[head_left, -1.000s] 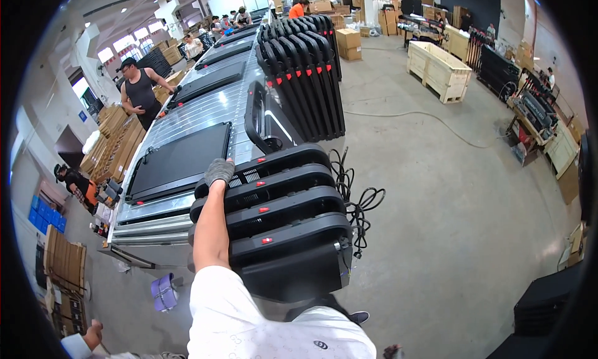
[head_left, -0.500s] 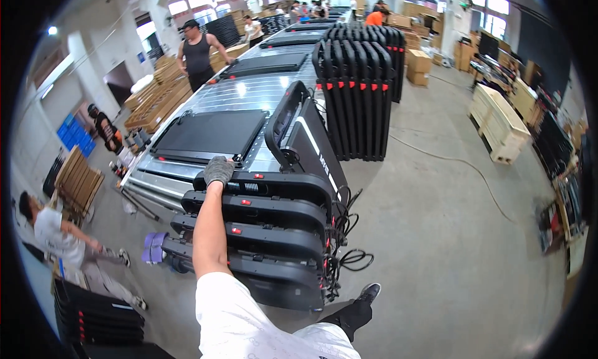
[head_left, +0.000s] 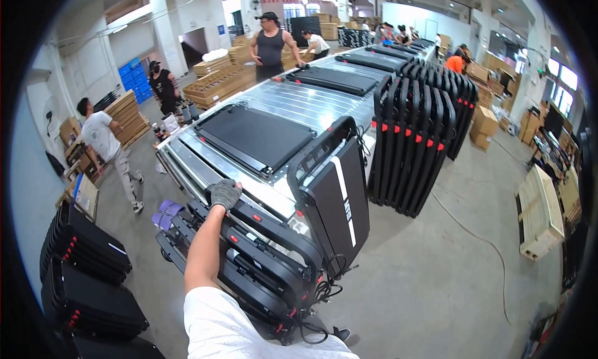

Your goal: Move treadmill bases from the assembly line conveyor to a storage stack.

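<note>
My left hand (head_left: pixel 225 194), in a grey glove, is closed over the top edge of the nearest black treadmill frame (head_left: pixel 265 219) at the end of the metal line. Several similar folded treadmills (head_left: pixel 249 278) lean together in front of me, with red clips and loose black cables (head_left: pixel 324 290). Just right of the hand, a folded treadmill (head_left: pixel 336 203) with a white stripe stands on its edge against the line. Ahead, a flat black treadmill (head_left: pixel 258 138) lies on the metal roller table (head_left: pixel 305 100). My right hand is out of view.
Upright folded treadmills (head_left: pixel 414 141) stand in a row right of the table. A cable (head_left: pixel 473 234) crosses the floor near a wooden crate (head_left: pixel 539 212). Stacked black treadmills (head_left: pixel 93 297) are at lower left, a purple roll (head_left: pixel 167 214) nearer. One person (head_left: pixel 103 138) walks at left; others stand beyond the table.
My view has turned left, so the table and treadmills sit further right in it. The leaning treadmills look more tilted. My left hand stays on the frame. The person at left is more upright.
</note>
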Demonstrator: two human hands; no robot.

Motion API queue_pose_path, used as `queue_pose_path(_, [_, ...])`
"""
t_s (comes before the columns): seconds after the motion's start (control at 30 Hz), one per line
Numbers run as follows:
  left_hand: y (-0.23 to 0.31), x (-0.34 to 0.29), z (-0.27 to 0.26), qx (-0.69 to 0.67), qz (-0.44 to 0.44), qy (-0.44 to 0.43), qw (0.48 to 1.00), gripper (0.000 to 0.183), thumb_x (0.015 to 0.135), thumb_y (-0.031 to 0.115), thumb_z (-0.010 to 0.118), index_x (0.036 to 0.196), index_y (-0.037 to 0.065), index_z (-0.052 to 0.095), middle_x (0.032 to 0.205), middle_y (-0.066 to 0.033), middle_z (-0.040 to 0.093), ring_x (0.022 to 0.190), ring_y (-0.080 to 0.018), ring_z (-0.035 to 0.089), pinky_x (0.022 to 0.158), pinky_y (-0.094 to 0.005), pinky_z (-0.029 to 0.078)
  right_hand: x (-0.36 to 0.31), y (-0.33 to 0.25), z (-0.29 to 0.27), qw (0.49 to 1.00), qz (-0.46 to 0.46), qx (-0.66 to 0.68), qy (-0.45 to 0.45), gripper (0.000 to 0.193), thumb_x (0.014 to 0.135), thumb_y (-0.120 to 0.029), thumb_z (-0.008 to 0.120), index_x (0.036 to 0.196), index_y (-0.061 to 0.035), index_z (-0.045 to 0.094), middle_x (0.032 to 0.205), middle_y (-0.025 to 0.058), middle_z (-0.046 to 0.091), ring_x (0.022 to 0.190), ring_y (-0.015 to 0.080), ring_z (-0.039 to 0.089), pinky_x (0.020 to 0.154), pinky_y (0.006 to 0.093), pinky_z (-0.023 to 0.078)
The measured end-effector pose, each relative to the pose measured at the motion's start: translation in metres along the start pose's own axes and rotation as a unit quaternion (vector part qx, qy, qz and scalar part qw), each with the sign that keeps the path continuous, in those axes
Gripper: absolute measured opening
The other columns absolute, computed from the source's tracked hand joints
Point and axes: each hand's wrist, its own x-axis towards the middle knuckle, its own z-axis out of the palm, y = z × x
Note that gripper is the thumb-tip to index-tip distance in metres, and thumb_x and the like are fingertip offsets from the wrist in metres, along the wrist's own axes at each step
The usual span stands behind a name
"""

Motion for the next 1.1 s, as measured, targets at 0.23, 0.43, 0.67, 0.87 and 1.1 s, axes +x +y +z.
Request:
queue_pose_path(0.23, [0.009, 0.003, 0.001, 0.105, -0.058, -0.020, 0.993, 0.040, 0.088, 0.044, 0.049, 0.090, 0.012, 0.073, 0.096, -0.0128, 0.070, 0.093, -0.0333, 0.065, 0.085, -0.0475, 0.047, 0.086, -0.159, 0.174, 0.982, -0.099, -0.084, -0.140, 0.036, 0.084, -0.036, 0.065, 0.107, -0.0107, 0.053, 0.085, 0.0070, 0.062, 0.076, 0.0275, 0.063, 0.066, 0.0439, 0.051])
queue_pose_path(0.43, [-0.008, 0.012, 0.031, 0.113, -0.075, 0.085, 0.987, 0.046, 0.089, 0.044, 0.042, 0.087, 0.010, 0.072, 0.090, -0.0149, 0.070, 0.089, -0.0332, 0.066, 0.083, -0.0492, 0.046, 0.019, -0.222, 0.346, 0.906, -0.095, -0.216, -0.352, 0.033, 0.088, -0.035, 0.064, 0.100, -0.0047, 0.059, 0.082, 0.0069, 0.063, 0.070, 0.0184, 0.063, 0.061, 0.0306, 0.050])
queue_pose_path(0.67, [0.020, -0.004, 0.009, 0.064, -0.130, -0.014, 0.989, 0.039, 0.080, 0.042, 0.059, 0.092, 0.007, 0.072, 0.095, -0.0181, 0.069, 0.095, -0.0354, 0.065, 0.085, -0.0436, 0.050, 0.022, -0.293, 0.517, 0.768, -0.154, -0.402, -0.474, 0.040, 0.091, -0.040, 0.060, 0.105, -0.0023, 0.061, 0.082, 0.0068, 0.066, 0.061, 0.0146, 0.061, 0.053, 0.0263, 0.046])
queue_pose_path(0.87, [0.049, -0.029, 0.021, 0.055, -0.190, 0.096, 0.976, 0.044, 0.070, 0.009, 0.061, 0.115, 0.006, 0.061, 0.138, -0.0162, 0.048, 0.127, -0.0351, 0.044, 0.106, -0.0399, 0.037, 0.007, -0.386, 0.683, 0.723, -0.203, -0.340, -0.565, 0.036, 0.094, -0.028, 0.059, 0.117, -0.0011, 0.057, 0.076, 0.0050, 0.064, 0.061, 0.0098, 0.057, 0.054, 0.0239, 0.045])
queue_pose_path(1.1, [0.060, -0.033, 0.020, 0.082, -0.244, 0.113, 0.960, 0.050, 0.071, 0.000, 0.060, 0.120, 0.004, 0.055, 0.141, -0.0204, 0.039, 0.131, -0.0372, 0.039, 0.109, -0.0390, 0.033, 0.009, -0.446, 0.878, 0.745, -0.287, -0.285, -0.530, 0.048, 0.095, -0.014, 0.047, 0.139, 0.0011, 0.038, 0.068, 0.0079, 0.061, 0.047, 0.0143, 0.053, 0.044, 0.0278, 0.043])
